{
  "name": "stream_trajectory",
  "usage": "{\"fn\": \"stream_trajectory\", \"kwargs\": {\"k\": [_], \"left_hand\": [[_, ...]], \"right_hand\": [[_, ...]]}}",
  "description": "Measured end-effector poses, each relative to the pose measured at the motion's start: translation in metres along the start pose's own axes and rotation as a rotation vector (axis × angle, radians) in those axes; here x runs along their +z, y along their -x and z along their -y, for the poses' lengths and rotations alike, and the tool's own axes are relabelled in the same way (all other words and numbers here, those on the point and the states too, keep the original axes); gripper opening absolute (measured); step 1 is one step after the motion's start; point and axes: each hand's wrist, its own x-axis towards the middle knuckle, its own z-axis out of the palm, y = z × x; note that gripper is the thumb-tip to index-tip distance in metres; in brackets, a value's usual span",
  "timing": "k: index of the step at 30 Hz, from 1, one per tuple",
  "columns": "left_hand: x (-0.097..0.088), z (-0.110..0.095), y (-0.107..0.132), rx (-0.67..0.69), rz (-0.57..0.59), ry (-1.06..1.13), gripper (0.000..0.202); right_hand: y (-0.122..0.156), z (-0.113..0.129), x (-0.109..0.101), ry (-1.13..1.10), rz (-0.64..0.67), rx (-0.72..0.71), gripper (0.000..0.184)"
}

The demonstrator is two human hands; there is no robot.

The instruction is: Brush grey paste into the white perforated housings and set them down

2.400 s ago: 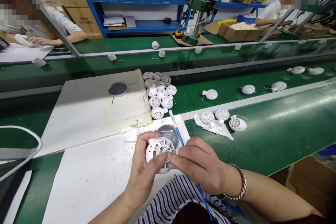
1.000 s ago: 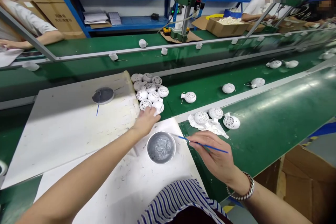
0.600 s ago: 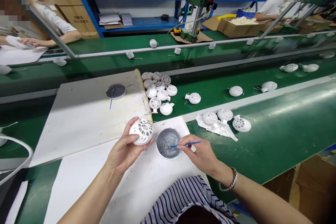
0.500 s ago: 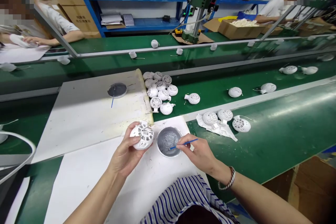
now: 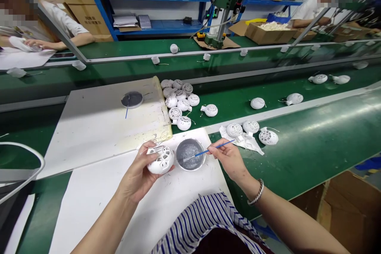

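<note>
My left hand is closed round a white perforated plastic shell, held just above the white sheet. My right hand pinches a thin blue brush. Its tip rests in a small round dish of grey paste, which sits right beside the shell. A heap of several similar white shells lies on the green belt just beyond the dish.
Three shells lie on a crumpled wrapper to the right. More shells ride the belt. A white board holds a second grey dish. Co-workers sit at far left and far right. A green press stands behind.
My left hand let go of one shell, reached to the heap, took another and brought it back beside the dish. My right hand dipped the brush into the grey paste.
</note>
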Motion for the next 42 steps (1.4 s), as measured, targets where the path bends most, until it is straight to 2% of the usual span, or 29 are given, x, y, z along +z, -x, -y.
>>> {"fn": "stream_trajectory", "kwargs": {"k": [3,6,9,15,19,23,28,34,42], "left_hand": [[0.002,-0.002,-0.001,0.001,-0.115,0.095,0.027],[0.001,-0.004,-0.003,0.007,-0.157,0.140,0.024],[0.000,-0.005,-0.005,-0.008,-0.197,0.132,0.017],[0.010,0.000,-0.004,-0.087,-0.184,0.122,0.016],[0.019,0.006,-0.004,-0.135,-0.175,0.085,0.021],[0.027,0.011,-0.002,-0.163,-0.094,0.054,0.024],[0.034,0.014,0.002,-0.134,-0.058,-0.009,0.027],[0.034,0.017,0.005,-0.073,0.056,-0.063,0.018],[0.030,0.018,0.008,-0.040,0.178,-0.147,0.019]], "right_hand": [[-0.001,0.001,-0.006,0.019,0.000,-0.007,0.024],[0.001,0.003,-0.011,0.019,-0.004,-0.042,0.023],[0.000,0.009,-0.012,-0.081,-0.069,-0.032,0.023],[-0.004,0.032,-0.008,-0.430,-0.108,0.131,0.024],[-0.004,0.052,0.001,-0.535,-0.086,0.139,0.025],[-0.003,0.066,0.010,-0.463,-0.040,0.032,0.024],[0.001,0.067,0.017,-0.384,-0.010,-0.034,0.023],[0.008,0.064,0.015,-0.208,0.029,-0.149,0.018],[0.019,0.077,0.012,-0.002,0.033,-0.325,0.008]]}}
